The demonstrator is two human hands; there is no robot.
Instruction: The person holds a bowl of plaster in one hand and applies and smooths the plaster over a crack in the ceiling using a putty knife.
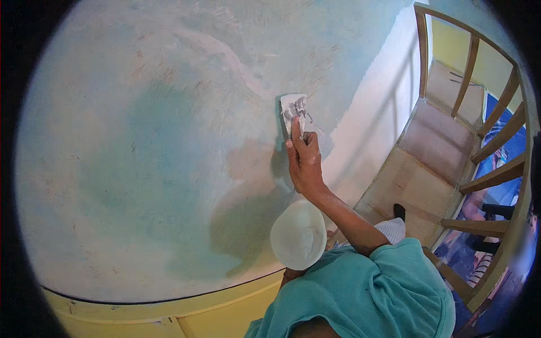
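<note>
A thin, stiff putty blade [293, 108], judged light and slightly springy, is pressed flat against the blue-green wall [141, 141], best held at its lower end. The right hand [304, 163] is closed on it. A pale bowl [298, 234] is apparently cradled by the hidden left hand.

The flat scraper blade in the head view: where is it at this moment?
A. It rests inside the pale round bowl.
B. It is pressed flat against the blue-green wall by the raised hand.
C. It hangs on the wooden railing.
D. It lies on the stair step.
B: the right hand holds the scraper blade flat against the wall, above the pale round bowl.
</note>
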